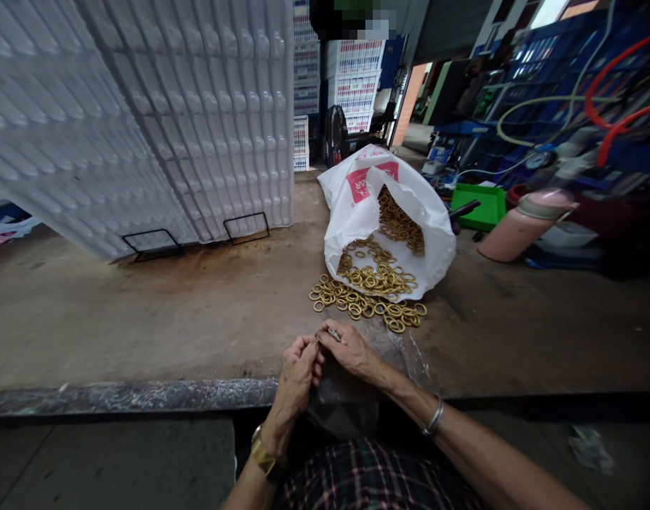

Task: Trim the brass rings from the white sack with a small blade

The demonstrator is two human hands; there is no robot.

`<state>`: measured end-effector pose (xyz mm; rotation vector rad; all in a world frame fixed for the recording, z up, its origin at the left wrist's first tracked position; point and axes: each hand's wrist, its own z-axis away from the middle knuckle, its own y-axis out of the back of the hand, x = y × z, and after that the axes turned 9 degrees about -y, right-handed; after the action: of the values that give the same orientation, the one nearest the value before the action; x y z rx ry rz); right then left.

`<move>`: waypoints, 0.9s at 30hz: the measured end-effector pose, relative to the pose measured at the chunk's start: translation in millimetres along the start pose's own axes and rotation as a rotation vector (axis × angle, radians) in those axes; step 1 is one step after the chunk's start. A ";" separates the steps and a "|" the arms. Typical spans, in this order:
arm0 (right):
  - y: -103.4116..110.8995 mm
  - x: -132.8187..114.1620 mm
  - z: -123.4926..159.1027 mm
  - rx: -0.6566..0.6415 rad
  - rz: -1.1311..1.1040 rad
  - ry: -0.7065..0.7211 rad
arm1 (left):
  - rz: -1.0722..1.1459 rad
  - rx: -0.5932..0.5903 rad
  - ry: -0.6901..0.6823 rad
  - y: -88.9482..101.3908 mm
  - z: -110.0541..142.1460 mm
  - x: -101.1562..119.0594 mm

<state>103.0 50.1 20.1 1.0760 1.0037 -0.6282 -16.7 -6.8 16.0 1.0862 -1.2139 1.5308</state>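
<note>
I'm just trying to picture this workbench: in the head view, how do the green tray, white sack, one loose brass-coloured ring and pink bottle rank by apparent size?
Largest to smallest, as they look:
1. White sack
2. Pink bottle
3. Green tray, partly hidden
4. Loose brass-coloured ring

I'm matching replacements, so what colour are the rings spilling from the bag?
The rings are brassy gold, seen best in the head view.

L hand (297, 372) by R hand (351, 350) | R: metal pc (333, 333) | rings (367, 301) at bag (349, 223) mouth
</note>
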 end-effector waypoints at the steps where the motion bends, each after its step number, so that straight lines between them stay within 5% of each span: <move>1: 0.1 -1.1 0.1 -0.005 0.018 -0.005 | 0.004 0.003 0.000 0.3 -0.2 -0.1; 27: -3.2 5.5 -6.3 0.019 -0.142 -0.035 | 0.101 0.014 0.025 -0.7 -1.7 3.3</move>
<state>100.5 54.9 12.9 1.0135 1.0513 -0.7707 -17.0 -4.6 19.1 1.0252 -1.2600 1.6268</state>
